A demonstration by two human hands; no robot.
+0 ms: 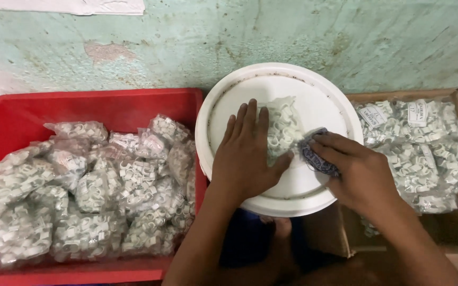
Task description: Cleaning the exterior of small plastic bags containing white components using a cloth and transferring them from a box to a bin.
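Note:
A clear plastic bag of small white clips lies on a round white bucket lid in the middle of the view. My left hand presses flat on the bag's left side, fingers spread toward the wall. My right hand rests on the lid's right part and pinches a small blue patterned piece against the bag's right edge. What that blue piece is I cannot make out.
A red plastic crate at the left holds several clear bags of white clips. A cardboard box at the right holds more such bags with white labels. A worn green wall rises behind. My foot shows below the lid.

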